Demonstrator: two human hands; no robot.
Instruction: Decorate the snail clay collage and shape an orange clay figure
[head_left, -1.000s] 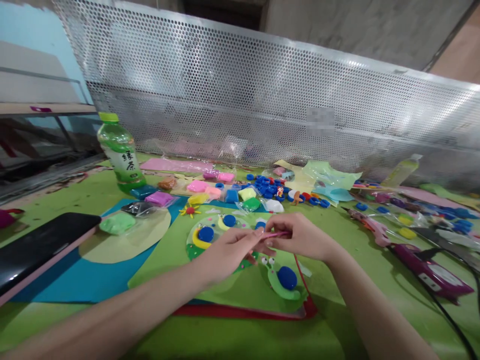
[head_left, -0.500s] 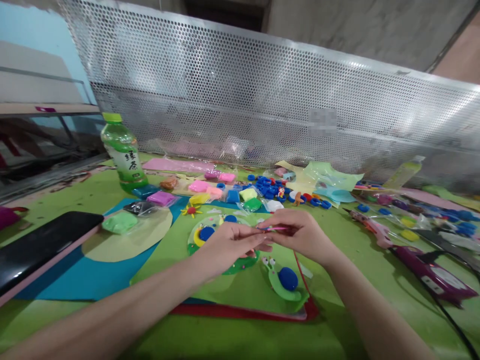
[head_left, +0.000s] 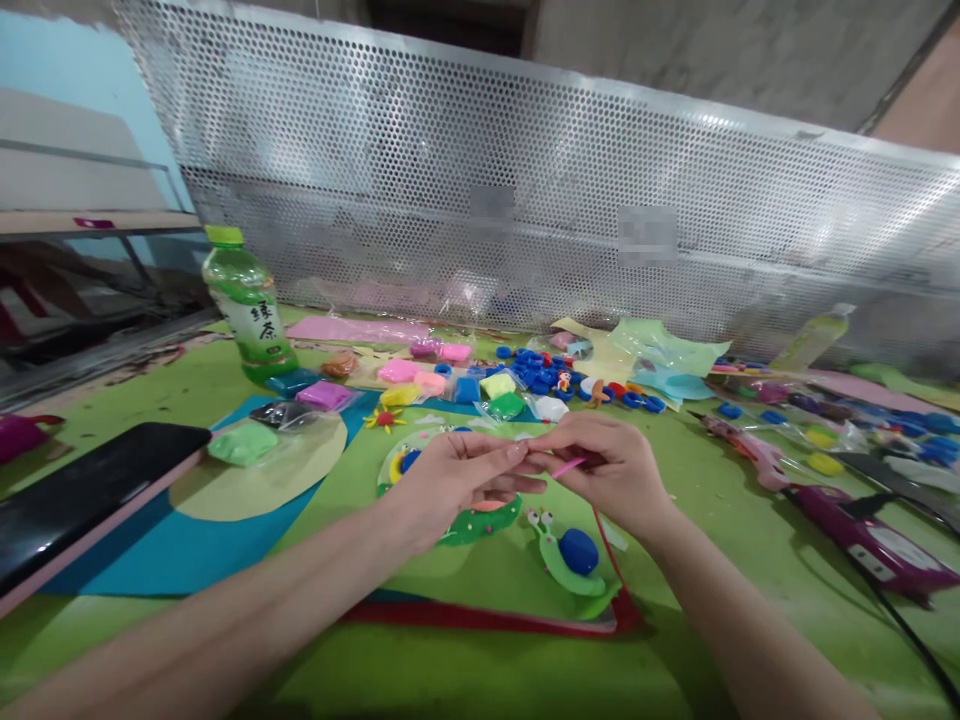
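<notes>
My left hand (head_left: 457, 480) and my right hand (head_left: 604, 465) meet fingertip to fingertip above a green sheet (head_left: 360, 510). The right hand's fingers are pinched around a thin pink stick (head_left: 568, 466). The left hand's thumb and forefinger are pinched at the meeting point; what they hold is too small to make out. Beneath the hands lies a round clay picture (head_left: 465, 520) with blue and yellow shapes. A green clay snail (head_left: 566, 555) with a blue shell sits just below my right hand.
A green tea bottle (head_left: 247, 305) stands at the back left. A black phone (head_left: 82, 500) lies at the left. Bagged clay lumps (head_left: 420, 385) and blue rings (head_left: 536, 372) crowd the back. A pink-purple glue gun (head_left: 840, 510) with its cable lies right. A perforated metal screen (head_left: 525, 190) walls the rear.
Both hands stayed together and shifted slightly up and right. The pink stick now tilts down from my right fingers instead of lying level between the hands.
</notes>
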